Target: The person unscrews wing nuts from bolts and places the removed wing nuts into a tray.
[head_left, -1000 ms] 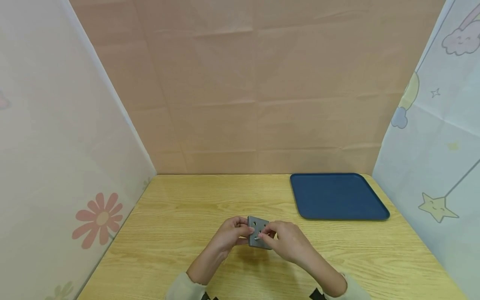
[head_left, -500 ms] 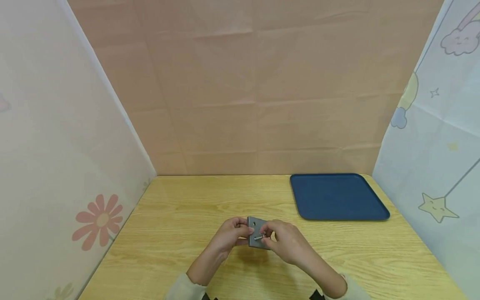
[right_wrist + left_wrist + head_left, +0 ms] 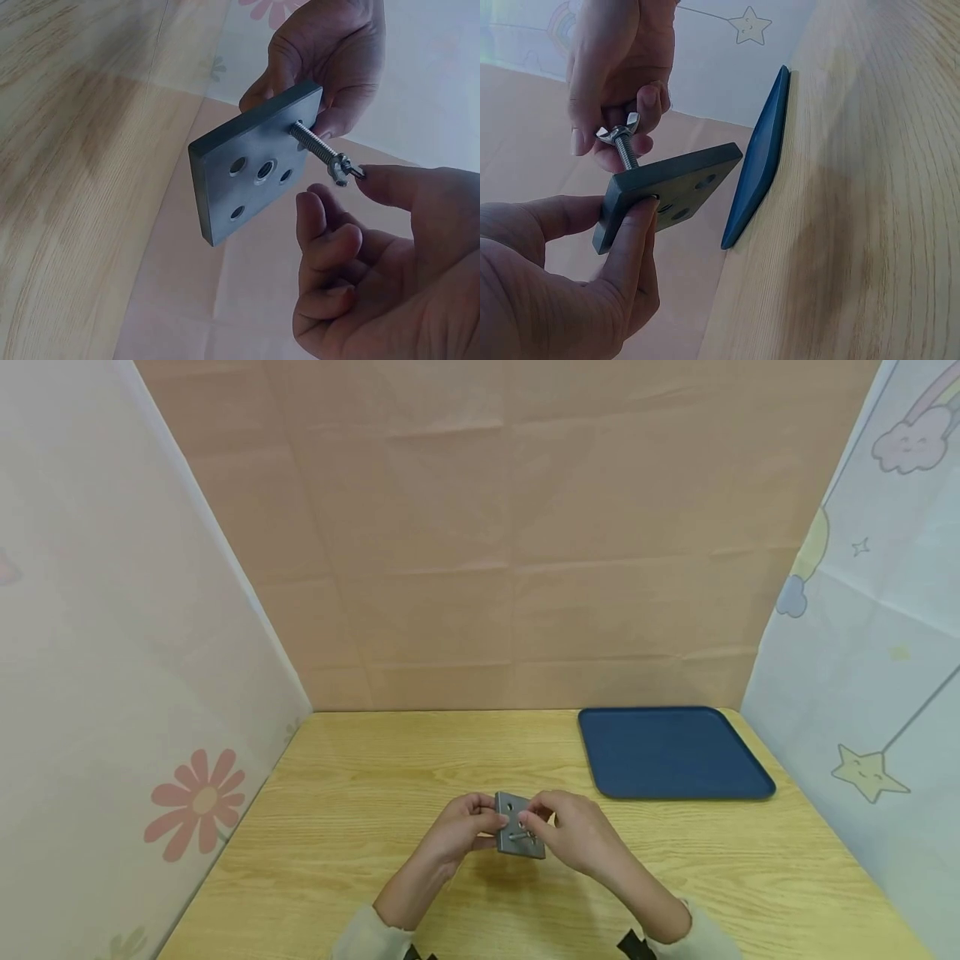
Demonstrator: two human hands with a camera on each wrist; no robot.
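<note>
My left hand (image 3: 467, 825) holds a grey metal plate (image 3: 217, 180) with several round holes by its left edge, thumb on one face and fingers behind. A threaded bolt (image 3: 311, 142) stands out from a hole near that held edge. At the bolt's outer end sits a silver wing nut (image 3: 619, 130), some way off the plate. My right hand (image 3: 397, 262) is beside it, the thumb tip touching one wing. The other fingers are loosely bent and apart from the nut in the right wrist view. A left fingertip covers the bolt's hole behind the plate.
A blue tray (image 3: 675, 752) lies at the back right of the wooden table (image 3: 390, 760). Patterned sheets stand at both sides, and a plain tan sheet (image 3: 450, 527) hangs behind.
The right thumb and fingers have moved from around the wing nut to slightly above it in the head view, baring more of the bolt. The left hand and plate stay nearly still.
</note>
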